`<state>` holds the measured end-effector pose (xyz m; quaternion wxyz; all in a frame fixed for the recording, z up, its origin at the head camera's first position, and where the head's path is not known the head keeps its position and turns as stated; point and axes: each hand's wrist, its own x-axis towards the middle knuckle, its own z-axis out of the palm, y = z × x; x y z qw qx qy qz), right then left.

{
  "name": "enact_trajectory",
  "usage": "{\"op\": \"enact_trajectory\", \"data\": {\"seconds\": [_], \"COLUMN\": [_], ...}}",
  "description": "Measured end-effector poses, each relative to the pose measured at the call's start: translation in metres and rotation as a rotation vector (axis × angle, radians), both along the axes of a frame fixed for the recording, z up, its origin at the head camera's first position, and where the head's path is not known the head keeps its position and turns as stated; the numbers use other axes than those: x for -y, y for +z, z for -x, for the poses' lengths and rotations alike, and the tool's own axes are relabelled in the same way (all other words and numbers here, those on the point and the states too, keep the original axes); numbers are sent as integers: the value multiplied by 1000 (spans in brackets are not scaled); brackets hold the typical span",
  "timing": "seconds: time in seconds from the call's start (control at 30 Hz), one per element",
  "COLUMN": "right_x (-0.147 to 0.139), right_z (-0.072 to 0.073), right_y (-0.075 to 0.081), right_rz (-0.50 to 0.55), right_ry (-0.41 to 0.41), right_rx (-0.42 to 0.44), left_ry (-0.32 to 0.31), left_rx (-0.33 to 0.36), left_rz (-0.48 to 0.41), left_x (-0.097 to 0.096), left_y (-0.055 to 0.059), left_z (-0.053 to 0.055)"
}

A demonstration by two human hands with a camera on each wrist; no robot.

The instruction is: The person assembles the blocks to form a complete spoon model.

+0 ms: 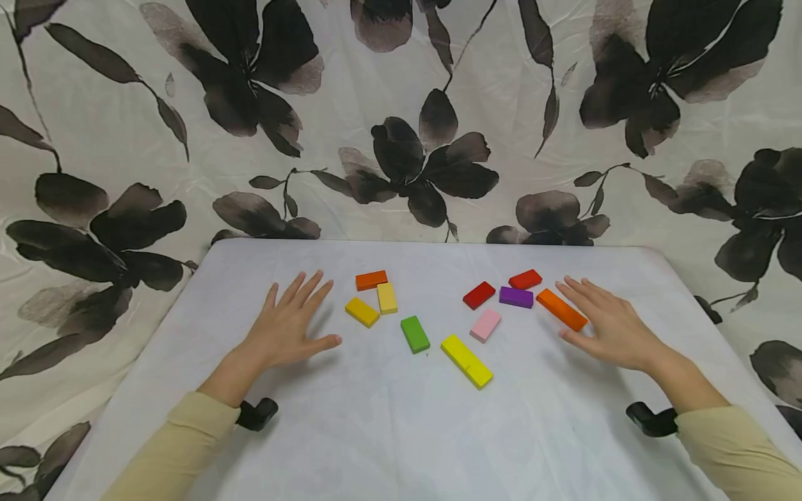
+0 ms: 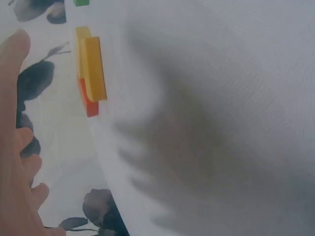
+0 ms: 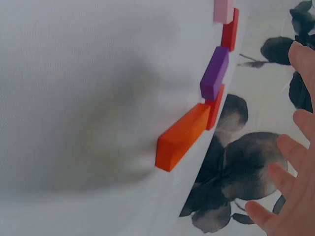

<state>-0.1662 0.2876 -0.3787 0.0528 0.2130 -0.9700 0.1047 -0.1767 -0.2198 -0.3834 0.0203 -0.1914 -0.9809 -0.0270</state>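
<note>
My left hand (image 1: pixel 283 332) hovers over the white table with its fingers spread, holding nothing. Right of it lie an orange block (image 1: pixel 372 280), a pale yellow block (image 1: pixel 387 298) and a deeper yellow block (image 1: pixel 362 312). Past the table's middle, my right hand (image 1: pixel 617 332) is raised, fingers extended, beside a longer orange block (image 3: pixel 182 138). In the right wrist view a gap shows between that block and the fingers. Left of the right hand lie a purple block (image 1: pixel 516 297), two red blocks (image 1: pixel 479 295) (image 1: pixel 525 279) and a pink block (image 1: pixel 485 325).
A green block (image 1: pixel 415 335) and a long yellow block (image 1: pixel 466 361) lie between the hands. The white tabletop (image 1: pixel 388 438) ends at a far edge against floral cloth (image 1: pixel 351 90). Black wrist devices (image 1: pixel 257 415) show below both hands.
</note>
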Motion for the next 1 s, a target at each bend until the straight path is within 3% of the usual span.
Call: {"op": "enact_trajectory", "data": {"seconds": [0.17, 0.4, 1.0], "right_x": [11, 26, 67], "right_z": [0, 1, -6], "right_y": [-2, -11, -24], "right_rz": [47, 45, 91], "right_ry": [54, 170, 308], "right_rx": [6, -58, 62], "left_ry": [-32, -68, -157], "left_rx": [-19, -33, -72], "left_rz": [-27, -49, -157], "left_x": [-5, -16, -45], "left_y": [-2, -6, -15], "left_z": [0, 0, 4]}}
